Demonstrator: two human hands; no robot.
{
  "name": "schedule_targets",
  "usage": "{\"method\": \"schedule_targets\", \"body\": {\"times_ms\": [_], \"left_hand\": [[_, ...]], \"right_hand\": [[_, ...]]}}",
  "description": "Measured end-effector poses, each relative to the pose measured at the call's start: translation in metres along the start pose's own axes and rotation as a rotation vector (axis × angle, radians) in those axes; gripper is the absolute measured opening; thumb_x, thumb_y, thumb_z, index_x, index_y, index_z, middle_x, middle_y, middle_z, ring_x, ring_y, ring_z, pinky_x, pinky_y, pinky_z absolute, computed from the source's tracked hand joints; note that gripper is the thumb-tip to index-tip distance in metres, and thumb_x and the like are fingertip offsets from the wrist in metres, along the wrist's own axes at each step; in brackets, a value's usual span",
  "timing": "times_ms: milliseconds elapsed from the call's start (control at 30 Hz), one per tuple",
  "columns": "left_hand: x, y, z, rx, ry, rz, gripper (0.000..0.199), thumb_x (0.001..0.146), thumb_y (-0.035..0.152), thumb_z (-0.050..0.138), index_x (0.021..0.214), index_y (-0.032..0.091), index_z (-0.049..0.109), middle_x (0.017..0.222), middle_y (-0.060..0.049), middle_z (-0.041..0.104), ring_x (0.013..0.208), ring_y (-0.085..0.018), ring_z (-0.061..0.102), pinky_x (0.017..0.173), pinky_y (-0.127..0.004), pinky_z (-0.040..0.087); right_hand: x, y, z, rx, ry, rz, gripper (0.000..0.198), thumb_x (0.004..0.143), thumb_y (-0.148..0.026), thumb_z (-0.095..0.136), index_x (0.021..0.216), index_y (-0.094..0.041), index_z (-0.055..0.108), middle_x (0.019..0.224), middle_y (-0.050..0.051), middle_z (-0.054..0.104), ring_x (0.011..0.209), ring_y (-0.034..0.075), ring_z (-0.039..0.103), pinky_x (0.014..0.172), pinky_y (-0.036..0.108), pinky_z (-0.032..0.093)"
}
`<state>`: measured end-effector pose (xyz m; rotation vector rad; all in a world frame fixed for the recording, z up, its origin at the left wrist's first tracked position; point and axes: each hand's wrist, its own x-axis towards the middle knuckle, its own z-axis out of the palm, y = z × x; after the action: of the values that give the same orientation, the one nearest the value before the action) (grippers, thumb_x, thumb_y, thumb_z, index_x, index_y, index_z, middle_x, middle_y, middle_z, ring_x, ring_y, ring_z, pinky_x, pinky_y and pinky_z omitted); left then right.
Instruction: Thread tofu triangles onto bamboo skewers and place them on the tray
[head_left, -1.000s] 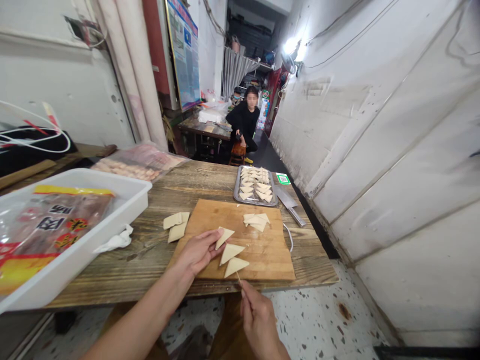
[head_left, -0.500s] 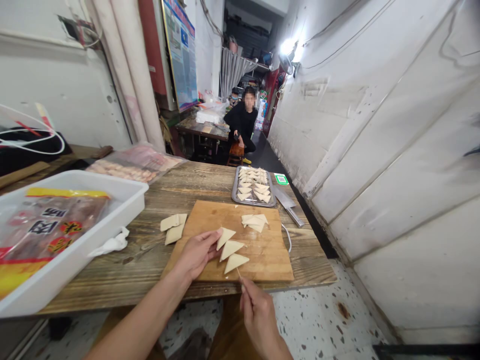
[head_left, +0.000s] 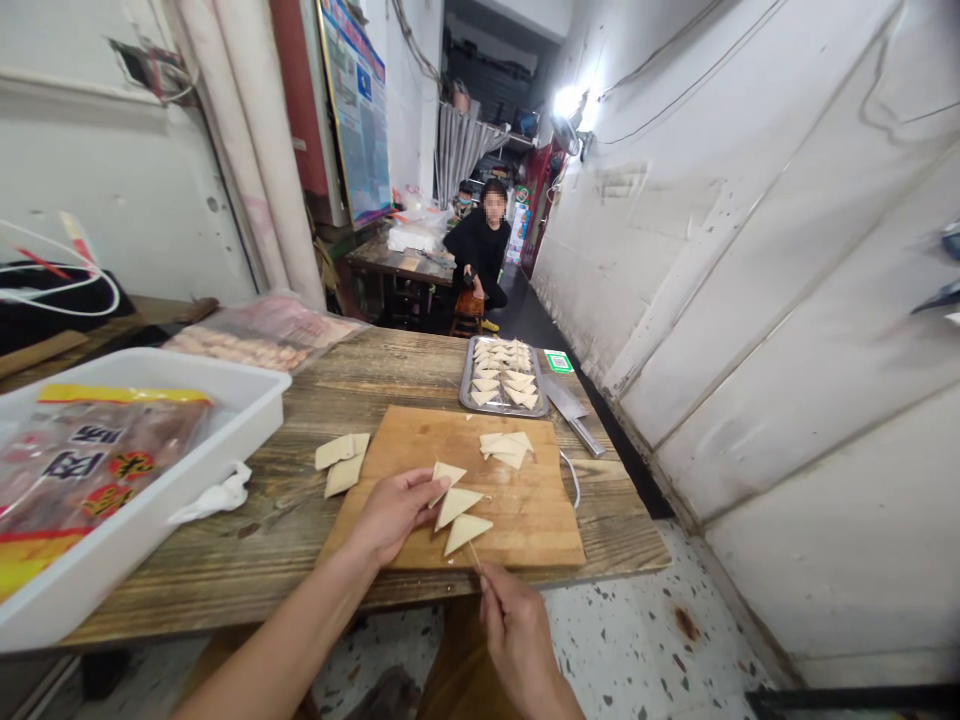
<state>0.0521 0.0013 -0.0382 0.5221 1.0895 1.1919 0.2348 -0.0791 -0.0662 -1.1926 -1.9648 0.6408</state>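
Note:
Above the wooden cutting board (head_left: 536,535), my right hand (head_left: 517,625) pinches the lower end of a thin wooden skewer (head_left: 474,556). Three pale triangular slices, like tofu, sit along it; the nearest triangle (head_left: 466,533) is closest to that hand. My left hand (head_left: 401,510) grips the far triangle (head_left: 448,470) between thumb and fingers. The middle triangle (head_left: 459,505) lies between the two. A small pile of loose triangles (head_left: 510,448) rests at the board's far right. Beside the board's left edge are several uncut square slices (head_left: 343,462).
A metal tray (head_left: 504,407) of skewered triangles stands behind the board, with a cleaver (head_left: 574,412) at its right. A white plastic bin (head_left: 225,400) holding a packaged bag (head_left: 105,455) fills the left. Beyond the table (head_left: 405,350), a person in black (head_left: 480,245) sits.
My left thumb has shifted onto the face of the far triangle. The skewer and my right hand stay nearly in place; the whole view shifts slightly.

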Motion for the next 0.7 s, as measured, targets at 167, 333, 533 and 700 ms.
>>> {"method": "schedule_targets", "body": {"times_ms": [167,333,533,700], "left_hand": [[0.003,-0.001,-0.001,-0.04,0.047,0.007,0.021,0.061,0.01,0.075,0.08,0.01,0.068,0.084,-0.007,0.07,0.068,-0.012,0.065,0.064,-0.021,0.056],[0.002,0.001,0.0,-0.073,0.062,-0.006,0.019,0.062,0.007,0.073,0.079,0.009,0.067,0.081,-0.008,0.07,0.066,-0.012,0.064,0.063,-0.021,0.056],[0.004,-0.004,-0.003,-0.099,0.074,-0.011,0.016,0.064,0.006,0.072,0.079,0.009,0.066,0.081,-0.008,0.069,0.068,-0.012,0.064,0.064,-0.021,0.056],[-0.001,-0.005,-0.01,-0.08,0.049,-0.004,0.02,0.06,0.012,0.076,0.078,0.01,0.066,0.084,-0.008,0.07,0.07,-0.013,0.064,0.066,-0.022,0.056]], "right_hand": [[-0.001,0.002,0.0,0.01,0.014,-0.05,0.031,0.092,-0.017,0.032,0.094,-0.019,0.062,0.068,0.003,0.061,0.058,0.016,0.058,0.056,0.022,0.043],[-0.001,0.006,0.0,-0.005,0.017,-0.066,0.029,0.092,-0.015,0.034,0.097,-0.02,0.062,0.073,0.003,0.064,0.062,0.016,0.061,0.057,0.021,0.044],[-0.003,0.009,0.003,-0.005,0.034,-0.093,0.028,0.091,-0.013,0.035,0.097,-0.02,0.061,0.074,0.003,0.065,0.064,0.015,0.062,0.059,0.02,0.044],[0.002,0.013,-0.013,-0.125,-0.061,-0.091,0.028,0.09,-0.011,0.035,0.095,-0.019,0.06,0.076,0.004,0.065,0.067,0.016,0.061,0.06,0.022,0.043]]}}
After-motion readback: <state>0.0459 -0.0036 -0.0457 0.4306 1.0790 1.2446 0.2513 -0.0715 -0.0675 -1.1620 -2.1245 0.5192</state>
